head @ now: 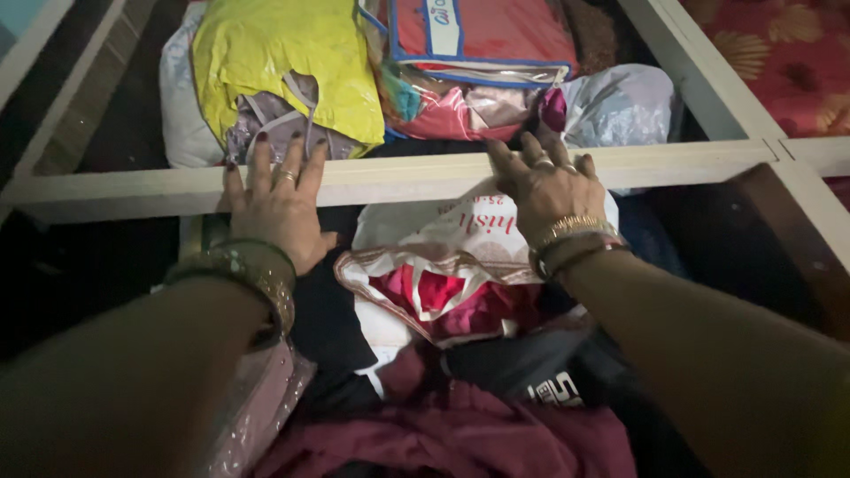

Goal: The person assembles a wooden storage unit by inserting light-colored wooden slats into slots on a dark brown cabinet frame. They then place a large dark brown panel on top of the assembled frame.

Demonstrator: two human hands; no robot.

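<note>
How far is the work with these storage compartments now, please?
Done: bags already fill both compartments, such as the yellow bag. In hand: left hand and right hand rest flat on the white crossbar, holding nothing. Left: the white bag gapes open, red cloth showing.

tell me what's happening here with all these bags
A person leans over a storage compartment stuffed with bags of clothes. The left hand and right hand both rest flat on the pale wooden crossbar, holding nothing. Below it lies a white bag of red cloth; beyond it a yellow bag and a red zip bag.
</note>
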